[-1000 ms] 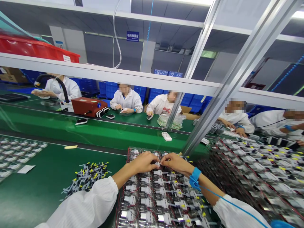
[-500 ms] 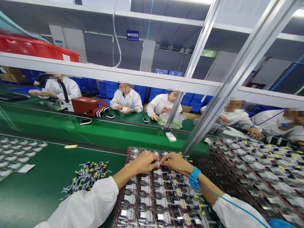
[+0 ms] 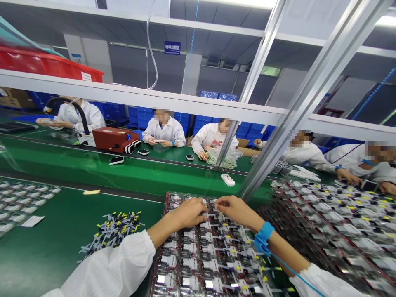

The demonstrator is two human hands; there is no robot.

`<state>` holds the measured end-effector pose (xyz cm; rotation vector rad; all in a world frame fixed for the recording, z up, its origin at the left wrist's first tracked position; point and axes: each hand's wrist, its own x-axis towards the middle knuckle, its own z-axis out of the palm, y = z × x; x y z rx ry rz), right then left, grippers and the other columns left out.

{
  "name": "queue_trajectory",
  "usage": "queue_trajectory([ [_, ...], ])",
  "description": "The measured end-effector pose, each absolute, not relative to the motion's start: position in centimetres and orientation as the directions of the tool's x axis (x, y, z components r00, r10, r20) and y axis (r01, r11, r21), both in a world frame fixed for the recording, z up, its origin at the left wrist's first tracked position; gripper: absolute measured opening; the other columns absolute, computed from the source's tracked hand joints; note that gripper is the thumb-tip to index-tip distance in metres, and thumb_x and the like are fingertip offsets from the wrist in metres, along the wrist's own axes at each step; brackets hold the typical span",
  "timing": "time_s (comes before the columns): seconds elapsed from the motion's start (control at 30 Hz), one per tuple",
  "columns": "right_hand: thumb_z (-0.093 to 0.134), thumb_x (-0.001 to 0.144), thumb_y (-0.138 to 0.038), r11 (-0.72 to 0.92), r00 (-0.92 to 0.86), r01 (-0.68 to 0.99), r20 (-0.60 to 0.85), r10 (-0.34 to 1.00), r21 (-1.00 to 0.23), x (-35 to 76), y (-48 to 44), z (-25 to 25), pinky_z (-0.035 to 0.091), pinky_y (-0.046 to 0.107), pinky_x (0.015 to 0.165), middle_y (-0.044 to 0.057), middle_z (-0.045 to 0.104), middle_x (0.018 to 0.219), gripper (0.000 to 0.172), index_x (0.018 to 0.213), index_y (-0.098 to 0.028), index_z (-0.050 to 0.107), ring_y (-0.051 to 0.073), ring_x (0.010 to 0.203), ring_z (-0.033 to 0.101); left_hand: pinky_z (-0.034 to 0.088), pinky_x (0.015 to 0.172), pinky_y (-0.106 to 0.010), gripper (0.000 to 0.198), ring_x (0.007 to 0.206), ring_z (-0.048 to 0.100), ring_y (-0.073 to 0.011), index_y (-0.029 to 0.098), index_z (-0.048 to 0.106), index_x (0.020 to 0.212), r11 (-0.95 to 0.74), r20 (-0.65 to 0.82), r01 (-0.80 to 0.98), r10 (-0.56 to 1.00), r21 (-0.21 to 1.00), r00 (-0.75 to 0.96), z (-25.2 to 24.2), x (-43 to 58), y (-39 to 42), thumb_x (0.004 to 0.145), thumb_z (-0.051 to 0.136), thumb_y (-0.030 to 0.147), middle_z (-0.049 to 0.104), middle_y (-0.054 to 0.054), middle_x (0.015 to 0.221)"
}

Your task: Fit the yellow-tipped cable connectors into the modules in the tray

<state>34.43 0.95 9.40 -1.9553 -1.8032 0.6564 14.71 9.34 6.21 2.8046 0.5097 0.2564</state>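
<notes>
My left hand rests over the far rows of a clear tray filled with small white-and-silver electronic modules. Its fingers are curled down at one module; whatever they grip is hidden. Just to the right, my right hand has thumb and forefinger pinched above the same tray, a small gap from my left fingertips. What sits in that pinch is too small to make out. A blue wrist strap with a cord circles my right wrist. Thin grey strips with yellow ends lie across many modules.
Left of the tray lies a pile of yellow-tipped strips. Stacked module trays stand at the right, another tray at far left. Beyond runs a green conveyor carrying a white device. A metal post slants ahead; co-workers sit opposite.
My right hand has drawn a little to the right, away from my left fingers, which stay nearly in place. Devices on the conveyor have shifted slightly right.
</notes>
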Motion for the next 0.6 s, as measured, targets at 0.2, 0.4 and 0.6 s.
queue_trajectory([
  [0.2, 0.052, 0.086, -0.036, -0.114, 0.081, 0.765, -0.081, 0.993, -0.634, 37.3, 0.0, 9.6, 0.047, 0.028, 0.074, 0.006, 0.072, 0.094, 0.031, 0.094, -0.016, 0.074, 0.022, 0.086, 0.063, 0.045, 0.090, -0.032, 0.029, 0.106, 0.060, -0.0246, 0.023, 0.066, 0.116, -0.875, 0.137, 0.262, 0.342, 0.406, 0.929, 6.3, 14.5, 9.9, 0.087, 0.065, 0.030, 0.066, -0.007, 0.109],
  [0.4, 0.056, 0.082, -0.035, -0.147, 0.086, 0.751, -0.126, 0.988, -0.643, 36.8, -0.2, 9.4, 0.045, 0.026, 0.059, 0.003, 0.068, 0.071, 0.030, 0.091, -0.014, 0.076, 0.019, 0.068, 0.060, 0.046, 0.086, -0.034, 0.023, 0.101, 0.061, -0.0261, 0.021, 0.068, 0.109, -0.901, 0.137, 0.280, 0.340, 0.332, 0.930, 6.4, 14.9, 9.4, 0.088, 0.063, 0.029, 0.068, -0.007, 0.104],
  [0.6, 0.057, 0.080, -0.019, -0.156, 0.095, 0.773, -0.131, 0.987, -0.615, 36.4, 0.6, 8.6, 0.046, 0.028, 0.070, 0.005, 0.072, 0.084, 0.020, 0.090, -0.015, 0.075, 0.020, 0.080, 0.062, 0.045, 0.087, -0.032, 0.023, 0.104, 0.060, -0.0252, 0.022, 0.067, 0.108, -0.886, 0.144, 0.296, 0.365, 0.356, 0.920, 6.2, 14.8, 9.4, 0.087, 0.064, 0.030, 0.067, -0.006, 0.106],
])
